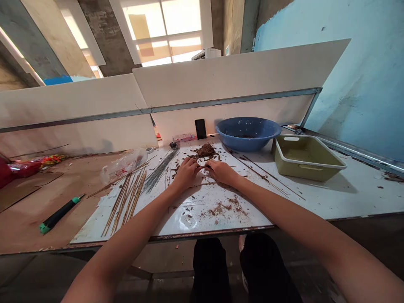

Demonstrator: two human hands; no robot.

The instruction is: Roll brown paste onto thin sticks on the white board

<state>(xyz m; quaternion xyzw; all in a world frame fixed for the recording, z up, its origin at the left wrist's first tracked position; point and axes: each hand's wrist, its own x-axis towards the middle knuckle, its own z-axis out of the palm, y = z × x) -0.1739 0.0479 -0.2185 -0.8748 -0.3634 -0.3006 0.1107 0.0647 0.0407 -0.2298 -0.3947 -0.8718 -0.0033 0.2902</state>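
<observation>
My left hand [188, 171] and my right hand [221, 171] meet over the white board, fingers closed and pinching. Between their fingertips a small brown piece [202, 167] shows, mostly hidden, so its exact kind is unclear. Just beyond them sits a crumbly brown heap [206, 150], with small dark bits strewn around it. A thin stick [203, 184] lies crosswise just below my hands. Left of my left hand are a bundle of thin grey wires [161, 169] and several brown sticks [124, 204].
A blue basin [248, 143] and an olive bin [311, 171] stand to the right, near long thin sticks [265, 179]. A phone [200, 128] leans at the back. A clear plastic bag [126, 164] and a black-green screwdriver [61, 214] lie left. Brown crumbs [225, 208] dot the front.
</observation>
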